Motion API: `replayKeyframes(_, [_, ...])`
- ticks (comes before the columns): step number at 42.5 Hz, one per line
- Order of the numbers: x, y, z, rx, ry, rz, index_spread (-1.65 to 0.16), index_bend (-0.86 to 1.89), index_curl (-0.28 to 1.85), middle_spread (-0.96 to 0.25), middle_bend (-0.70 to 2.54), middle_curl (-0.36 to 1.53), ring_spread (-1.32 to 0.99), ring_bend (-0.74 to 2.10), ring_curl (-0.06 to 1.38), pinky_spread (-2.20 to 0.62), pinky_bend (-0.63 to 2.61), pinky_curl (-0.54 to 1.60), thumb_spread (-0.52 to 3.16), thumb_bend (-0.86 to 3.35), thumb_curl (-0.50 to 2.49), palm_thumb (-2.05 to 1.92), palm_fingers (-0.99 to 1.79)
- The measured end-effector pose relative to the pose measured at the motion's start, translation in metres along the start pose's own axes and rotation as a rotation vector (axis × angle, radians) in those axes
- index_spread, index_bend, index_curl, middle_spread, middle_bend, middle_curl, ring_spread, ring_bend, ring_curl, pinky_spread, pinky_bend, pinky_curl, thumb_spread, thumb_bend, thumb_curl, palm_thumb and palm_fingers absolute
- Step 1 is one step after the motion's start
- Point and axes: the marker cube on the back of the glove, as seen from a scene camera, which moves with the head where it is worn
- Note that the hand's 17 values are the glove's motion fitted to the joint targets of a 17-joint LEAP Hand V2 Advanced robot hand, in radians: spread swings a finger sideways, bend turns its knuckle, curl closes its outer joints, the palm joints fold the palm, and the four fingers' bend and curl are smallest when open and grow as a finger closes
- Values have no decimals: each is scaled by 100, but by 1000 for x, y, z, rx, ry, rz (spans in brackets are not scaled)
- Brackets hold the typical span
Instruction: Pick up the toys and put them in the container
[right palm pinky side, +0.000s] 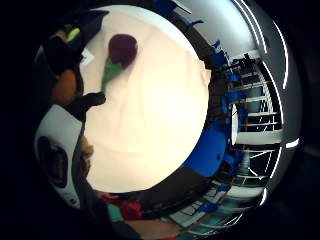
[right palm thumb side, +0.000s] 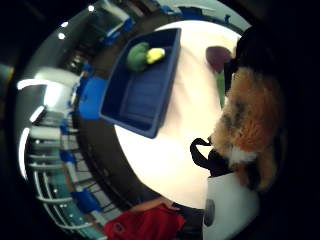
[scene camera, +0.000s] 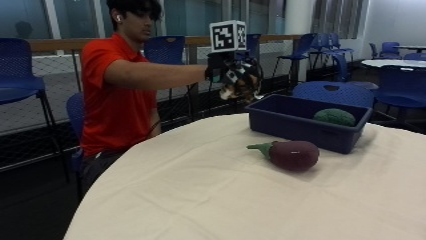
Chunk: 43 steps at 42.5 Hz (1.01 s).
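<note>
My gloved right hand (scene camera: 229, 70) is raised above the round table (scene camera: 200, 190), just short of the blue container (scene camera: 293, 127), and grips an orange, black and white plush toy (scene camera: 241, 90). That furry toy (right palm thumb side: 250, 120) fills the side of the thumb side palm view and shows as an orange patch (right palm pinky side: 65, 87) in the other palm view. A purple plush eggplant (scene camera: 291, 154) with a green stem lies on the cloth in front of the container; it also shows as the eggplant (right palm pinky side: 121, 50) (right palm thumb side: 218, 57). A green plush toy (scene camera: 335, 117) (right palm thumb side: 137, 56) with a yellow piece (right palm thumb side: 155, 54) lies inside the container (right palm thumb side: 137, 95).
The table wears a cream cloth reaching to its round edge. Blue chairs (scene camera: 329, 92) stand close behind the container, and more chairs and tables (scene camera: 396, 62) fill the room beyond. The person in a red shirt (scene camera: 113, 100) sits at the table's far left side.
</note>
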Motion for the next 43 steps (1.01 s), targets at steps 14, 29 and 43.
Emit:
replayKeyframes(14, [-91,-78,-47,23,-106,-78,-41,43,74,-39,24,31,-49,70,41,-45,102,34,88,15,77,64,83])
replayKeyframes(29, [-176,-127,-35,70,-52,-151,-43,36,84,-40,19,35,-50,67,43,-45,100,35,85,12,85,64,84])
replayKeyframes(43, [-162,-122,-3,-73,-74,-287,-45,14,79,-13,7,28,-17,17,35,-13,129,44,111,-8,69,27,-24])
